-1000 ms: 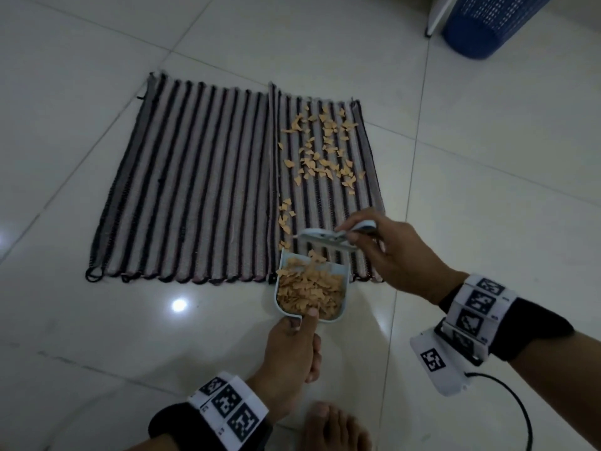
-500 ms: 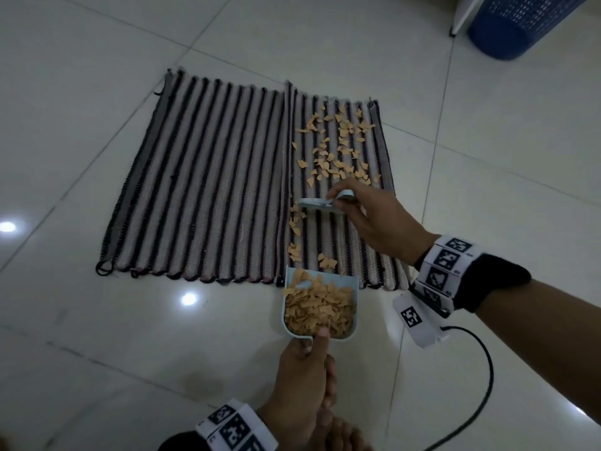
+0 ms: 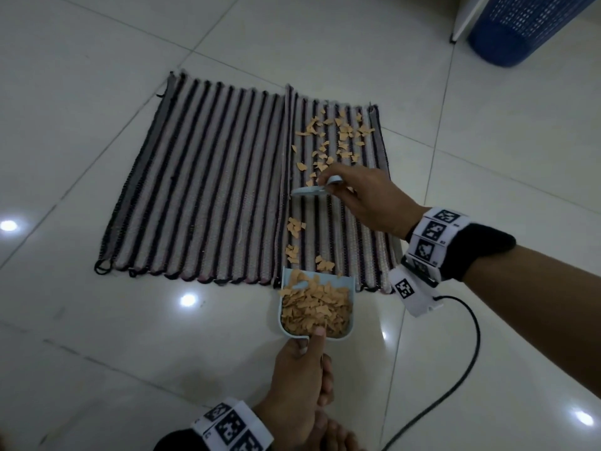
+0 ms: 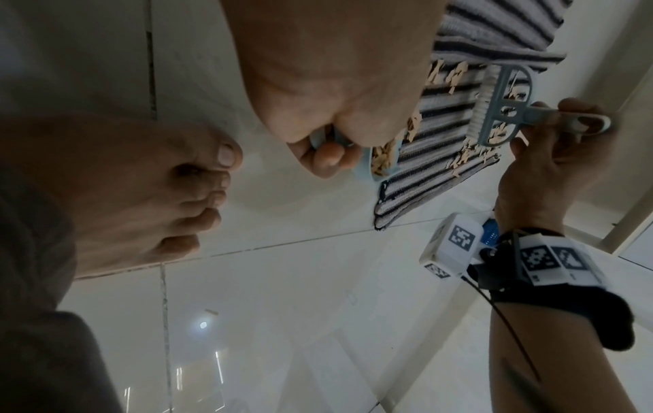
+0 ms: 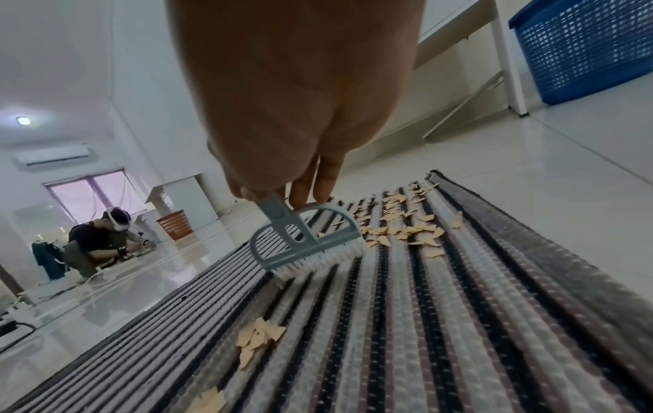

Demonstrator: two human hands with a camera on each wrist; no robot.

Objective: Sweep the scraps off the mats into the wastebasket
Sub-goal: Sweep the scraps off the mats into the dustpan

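Observation:
Two striped mats [image 3: 208,187] lie side by side on the tiled floor. Orange scraps [image 3: 338,138] [image 5: 399,226] are scattered over the far part of the right mat [image 3: 361,229], with a few small clusters [image 3: 294,227] nearer me. My right hand [image 3: 361,196] grips a small pale blue brush [image 3: 309,190] [image 5: 307,243] [image 4: 494,106] by its handle, bristles down on the right mat just in front of the scraps. My left hand [image 3: 302,369] holds the handle of a pale blue dustpan [image 3: 315,307] heaped with scraps, its mouth at the mat's near edge.
A blue mesh wastebasket [image 3: 533,27] [image 5: 583,50] stands at the far right beside a white furniture leg [image 3: 468,17]. A black cable [image 3: 455,369] trails from my right wrist. My bare foot [image 3: 335,431] is just behind the dustpan. Another person [image 5: 99,240] crouches far off to the left.
My right hand has carried the brush away from the dustpan, up the right mat to the near edge of the scattered scraps. The dustpan has stayed at the mat's edge.

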